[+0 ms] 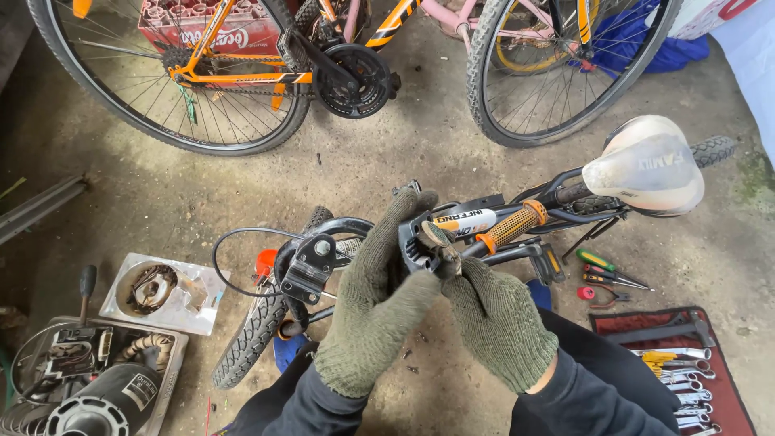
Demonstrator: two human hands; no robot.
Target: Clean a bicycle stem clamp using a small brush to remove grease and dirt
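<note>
A small dark, grimy metal part [440,257] is pinched by the right hand [492,319] in a knitted green glove; the left hand [375,303], fingers extended, is pressed beside it, above the ribbed orange handlebar grip [513,226]

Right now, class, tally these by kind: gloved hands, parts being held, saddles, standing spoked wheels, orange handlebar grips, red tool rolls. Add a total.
Gloved hands: 2, left hand and right hand
Small dark part pinched by the right hand: 1
White saddle: 1
Standing spoked wheels: 2
Orange handlebar grip: 1
Red tool roll: 1
Total: 8
</note>
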